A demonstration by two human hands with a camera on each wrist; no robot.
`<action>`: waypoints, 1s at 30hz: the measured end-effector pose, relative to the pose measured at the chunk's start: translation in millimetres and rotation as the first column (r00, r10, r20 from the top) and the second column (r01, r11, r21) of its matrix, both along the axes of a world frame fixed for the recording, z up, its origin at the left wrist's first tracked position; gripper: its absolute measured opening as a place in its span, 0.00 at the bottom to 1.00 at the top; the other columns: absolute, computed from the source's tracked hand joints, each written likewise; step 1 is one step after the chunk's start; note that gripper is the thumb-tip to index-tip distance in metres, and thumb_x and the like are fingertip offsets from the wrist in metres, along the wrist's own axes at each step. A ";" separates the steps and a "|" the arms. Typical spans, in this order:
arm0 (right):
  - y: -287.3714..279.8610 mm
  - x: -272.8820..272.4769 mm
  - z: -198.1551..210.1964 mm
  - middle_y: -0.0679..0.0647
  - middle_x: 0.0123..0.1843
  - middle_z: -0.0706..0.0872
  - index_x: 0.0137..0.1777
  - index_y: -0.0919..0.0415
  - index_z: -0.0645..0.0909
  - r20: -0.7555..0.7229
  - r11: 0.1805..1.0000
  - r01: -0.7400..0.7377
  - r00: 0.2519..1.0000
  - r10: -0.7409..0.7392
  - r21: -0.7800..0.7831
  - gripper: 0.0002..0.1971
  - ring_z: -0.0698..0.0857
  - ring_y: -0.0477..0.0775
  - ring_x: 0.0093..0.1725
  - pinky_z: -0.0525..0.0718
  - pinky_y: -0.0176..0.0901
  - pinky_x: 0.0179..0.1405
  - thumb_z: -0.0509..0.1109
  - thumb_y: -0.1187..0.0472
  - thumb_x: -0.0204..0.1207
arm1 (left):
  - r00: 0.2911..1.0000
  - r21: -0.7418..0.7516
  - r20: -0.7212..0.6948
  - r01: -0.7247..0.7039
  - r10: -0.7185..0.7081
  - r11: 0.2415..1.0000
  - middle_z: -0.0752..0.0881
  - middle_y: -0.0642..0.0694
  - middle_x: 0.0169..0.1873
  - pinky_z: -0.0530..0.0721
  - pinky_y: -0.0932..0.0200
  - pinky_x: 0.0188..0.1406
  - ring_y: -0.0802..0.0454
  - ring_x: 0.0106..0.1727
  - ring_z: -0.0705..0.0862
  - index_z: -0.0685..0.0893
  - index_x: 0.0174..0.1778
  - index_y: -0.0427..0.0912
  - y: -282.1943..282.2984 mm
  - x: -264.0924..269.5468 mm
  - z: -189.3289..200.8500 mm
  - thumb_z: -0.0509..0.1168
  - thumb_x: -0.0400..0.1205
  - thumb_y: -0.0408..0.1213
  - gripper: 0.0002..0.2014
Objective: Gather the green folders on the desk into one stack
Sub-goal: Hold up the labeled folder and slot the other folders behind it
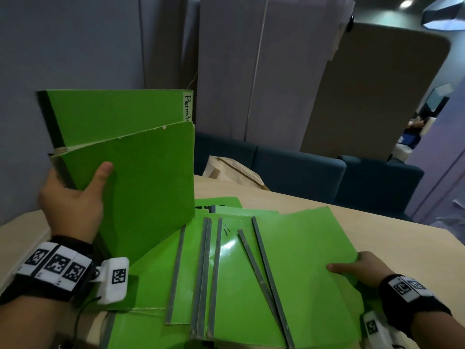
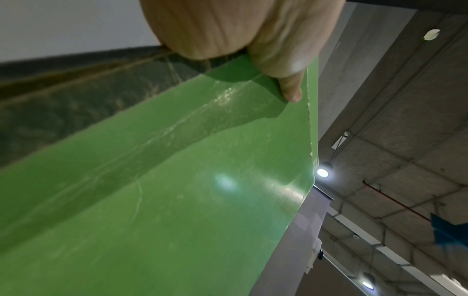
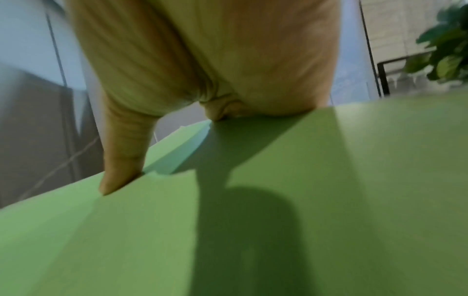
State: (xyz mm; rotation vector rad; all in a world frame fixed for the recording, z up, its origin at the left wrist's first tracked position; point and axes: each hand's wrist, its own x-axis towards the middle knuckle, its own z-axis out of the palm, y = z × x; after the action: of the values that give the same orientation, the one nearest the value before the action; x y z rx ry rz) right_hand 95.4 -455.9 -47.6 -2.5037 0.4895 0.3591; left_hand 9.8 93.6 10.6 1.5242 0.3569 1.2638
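Two upright green folders [image 1: 141,157] stand on edge in the left hand [image 1: 73,197], raised above the desk [image 1: 392,238]. The rear one carries a white tab along its top right edge with writing that reads "Permit", the rest cut off behind the front folder. That left hand is closed around their dark spines, thumb [image 1: 100,176] pressed flat on the front cover and the other fingers hidden behind; the left wrist view shows the thumb lying on the glossy green surface.

Between the hands, more green folders [image 1: 226,273] lie fanned and overlapping on the desk, grey binding strips showing along their edges. One far folder, beyond the fan, has a black printed strip I cannot read, and a nearer cover has small pen marks, too small to make out.

At the right end of the fan, the right hand [image 1: 362,268] pinches the edge of the flat right-hand folder [image 1: 302,253], thumb on top and fingers tucked beneath. Both wrists wear black bands with square black-and-white marker tags [image 1: 57,265].
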 end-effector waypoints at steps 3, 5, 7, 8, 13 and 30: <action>9.0 -2.4 23.8 0.58 0.38 0.95 0.53 0.66 0.88 0.148 0.966 -0.021 0.989 -0.018 0.259 0.18 0.95 0.61 0.34 0.88 0.48 0.38 0.87 0.57 0.68 | 1.000 0.000 0.003 0.006 -0.006 1.000 0.91 0.48 0.58 0.90 0.40 0.61 0.51 0.56 0.92 0.87 0.64 0.46 -0.9 -2.1 4.9 0.75 0.69 0.70 0.36; 18.4 -2.7 47.2 0.59 0.39 0.96 0.55 0.67 0.88 0.243 0.922 -0.072 0.970 -0.024 0.381 0.17 0.95 0.59 0.34 0.87 0.47 0.37 0.86 0.61 0.70 | 0.999 0.002 -0.022 0.033 -0.033 0.999 0.91 0.47 0.56 0.89 0.40 0.61 0.49 0.55 0.91 0.88 0.61 0.50 -5.9 -3.5 11.1 0.75 0.68 0.67 0.32; 31.9 -2.9 72.1 0.60 0.39 0.95 0.55 0.70 0.88 0.348 0.860 -0.151 0.937 -0.033 0.488 0.19 0.95 0.58 0.34 0.89 0.45 0.31 0.86 0.62 0.68 | 0.998 0.014 -0.027 0.060 -0.060 0.998 0.91 0.48 0.53 0.88 0.43 0.61 0.49 0.54 0.91 0.88 0.58 0.52 -11.7 -6.7 19.6 0.75 0.69 0.63 0.26; 37.9 -3.0 82.0 0.59 0.39 0.95 0.55 0.70 0.88 0.402 0.821 -0.201 0.915 -0.037 0.534 0.23 0.95 0.57 0.34 0.89 0.43 0.27 0.88 0.58 0.64 | 0.997 0.017 -0.020 0.079 -0.079 0.997 0.90 0.49 0.51 0.88 0.46 0.60 0.50 0.54 0.91 0.88 0.59 0.51 -15.0 -8.1 23.1 0.75 0.69 0.61 0.26; 57.3 0.5 99.6 0.57 0.48 0.96 0.57 0.65 0.88 0.610 0.679 -0.382 0.783 -0.123 0.627 0.53 0.96 0.58 0.46 0.92 0.43 0.36 0.92 0.34 0.32 | 0.988 0.011 0.011 0.152 -0.152 0.988 0.90 0.66 0.38 0.86 0.75 0.41 0.78 0.41 0.87 0.86 0.50 0.56 -37.3 -9.6 34.7 0.77 0.71 0.53 0.14; 63.6 -12.6 70.8 0.56 0.54 0.95 0.60 0.59 0.86 0.647 0.539 -0.424 0.687 -0.332 0.728 0.43 0.95 0.58 0.52 0.95 0.51 0.45 0.91 0.38 0.45 | 0.886 -0.040 -0.099 0.451 -0.453 0.891 0.92 0.52 0.49 0.89 0.50 0.52 0.57 0.51 0.91 0.84 0.51 0.55 -93.8 27.0 32.2 0.75 0.69 0.52 0.16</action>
State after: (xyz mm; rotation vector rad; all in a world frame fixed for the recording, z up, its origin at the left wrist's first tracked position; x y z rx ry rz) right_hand 82.8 -392.3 23.2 -1.4417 -0.1293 -0.3688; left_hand 36.8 -0.1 42.8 1.5510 0.0660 0.8108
